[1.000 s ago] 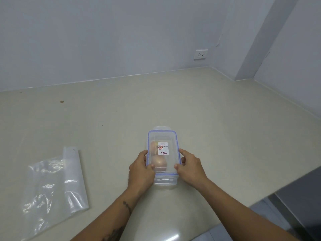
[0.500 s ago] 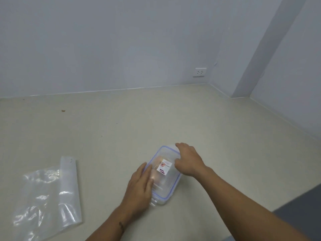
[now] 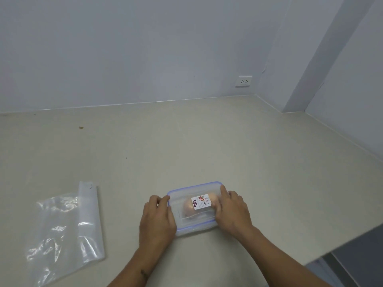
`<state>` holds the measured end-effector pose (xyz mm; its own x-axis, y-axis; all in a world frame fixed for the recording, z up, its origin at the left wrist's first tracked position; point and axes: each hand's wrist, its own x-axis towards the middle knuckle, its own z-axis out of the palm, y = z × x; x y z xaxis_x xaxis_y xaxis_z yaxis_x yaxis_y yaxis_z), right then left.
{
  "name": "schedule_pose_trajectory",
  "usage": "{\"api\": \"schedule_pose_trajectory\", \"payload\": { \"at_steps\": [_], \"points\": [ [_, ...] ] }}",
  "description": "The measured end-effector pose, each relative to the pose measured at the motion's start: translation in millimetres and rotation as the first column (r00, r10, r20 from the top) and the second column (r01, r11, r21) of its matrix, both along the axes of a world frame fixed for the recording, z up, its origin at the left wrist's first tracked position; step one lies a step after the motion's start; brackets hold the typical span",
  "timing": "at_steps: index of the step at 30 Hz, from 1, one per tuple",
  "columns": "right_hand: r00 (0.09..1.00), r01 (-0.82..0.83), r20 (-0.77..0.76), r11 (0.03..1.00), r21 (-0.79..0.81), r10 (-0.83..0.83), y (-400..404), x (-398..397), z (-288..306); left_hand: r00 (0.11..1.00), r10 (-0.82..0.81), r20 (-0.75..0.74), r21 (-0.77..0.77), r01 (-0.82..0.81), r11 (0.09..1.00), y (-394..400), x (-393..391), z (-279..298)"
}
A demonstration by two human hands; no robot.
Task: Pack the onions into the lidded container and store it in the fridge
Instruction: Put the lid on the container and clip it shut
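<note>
A clear lidded container (image 3: pixel 192 219) with a blue rim lies on the beige counter (image 3: pixel 207 146), its long side running left to right. Brown onions (image 3: pixel 188 205) show through the lid, partly hidden by a white sticker (image 3: pixel 201 201). My left hand (image 3: pixel 157 221) grips the container's left end, fingers curled over the short edge. My right hand (image 3: pixel 232 212) presses on the right end, covering that edge. The lid sits flat on the box.
An empty clear plastic bag (image 3: pixel 68 228) lies on the counter to the left. Walls close the counter at the back and right, with a socket (image 3: pixel 243 81) on the back wall. The counter's front edge drops off at lower right (image 3: pixel 342 251).
The container has been turned from lengthwise to crosswise. My hands shifted from its long sides to its two short ends. The camera tilted up somewhat.
</note>
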<state>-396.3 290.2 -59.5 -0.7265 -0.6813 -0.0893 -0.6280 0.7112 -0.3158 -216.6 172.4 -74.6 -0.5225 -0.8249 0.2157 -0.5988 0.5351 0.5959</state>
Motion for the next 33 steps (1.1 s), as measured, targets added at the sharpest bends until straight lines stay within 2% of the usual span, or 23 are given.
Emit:
{"api": "schedule_pose_trajectory", "payload": {
  "at_steps": [4,10,13,19,24,30,33],
  "points": [
    [1.000,0.012,-0.006,1.000,-0.022,-0.012,1,-1,1,0.998,0.049,-0.047,0.228,-0.037,0.973,15,-4,9],
    [0.995,0.044,0.092,0.997,-0.062,-0.038,1,-2,6,0.994,0.043,-0.102,0.399,0.001,0.917,24,-8,16],
    [0.986,0.090,0.144,0.994,-0.064,-0.080,0,-3,11,0.991,0.064,-0.119,0.439,-0.006,0.898,22,-12,16],
    [0.944,0.178,0.293,0.982,-0.063,-0.152,0,-12,23,0.999,0.018,-0.051,0.487,0.009,0.874,-6,-17,21],
    [0.948,0.209,0.256,0.977,-0.051,-0.190,-2,-11,23,0.998,0.041,-0.038,0.515,-0.016,0.857,-13,-28,26],
    [0.893,0.286,0.386,0.954,-0.093,-0.230,1,-15,22,0.997,0.065,-0.029,0.478,-0.044,0.877,-1,-30,18],
    [0.890,0.292,0.387,0.953,-0.078,-0.241,0,-18,20,0.996,0.086,-0.023,0.477,-0.065,0.877,2,-31,16]
  ]
}}
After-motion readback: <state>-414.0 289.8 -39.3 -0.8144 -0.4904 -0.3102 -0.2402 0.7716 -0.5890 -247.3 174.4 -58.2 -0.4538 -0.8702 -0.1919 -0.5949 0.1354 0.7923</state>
